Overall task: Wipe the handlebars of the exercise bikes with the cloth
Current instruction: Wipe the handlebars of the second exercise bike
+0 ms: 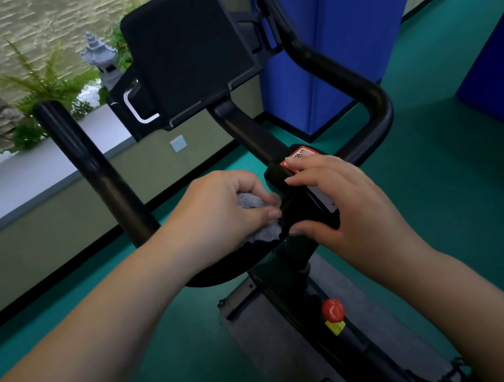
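At the bike's handlebar centre, head view:

Cloth: a small grey cloth (257,214), fluffy and bunched into a wad, pressed against the black handlebars (103,176) just left of the centre clamp block; most of it is hidden under the fingers, with tufts showing above and below the thumb.

Left hand: the left hand (221,214) has its fingers and thumb curled round the cloth, holding it tight on the bar where the left arm of the bar meets the middle.

Right hand: the right hand (343,204) lies over the centre clamp block (304,206), fingers spread and nearly straight, thumb against the block's near edge; it grips nothing and only rests there.

Handlebars, look: glossy black tubing; the left arm rises straight toward the window, the right arm loops out and back up in a bend; light glints along the left tube.

Sticker: a red-and-white label (299,155) with a square code sits on top of the block, partly covered by the right fingertips.

Console: a black tablet holder (186,54) stands on a stem above the bars, its back to the camera.

Frame below: a red knob (332,309) with a yellow tag (335,327) under it on the dark bike frame.

Surroundings: green floor (435,165), blue padded panels (319,35) to the right, a window ledge (32,182) with a stone lantern (99,55) and ferns outside at the left.
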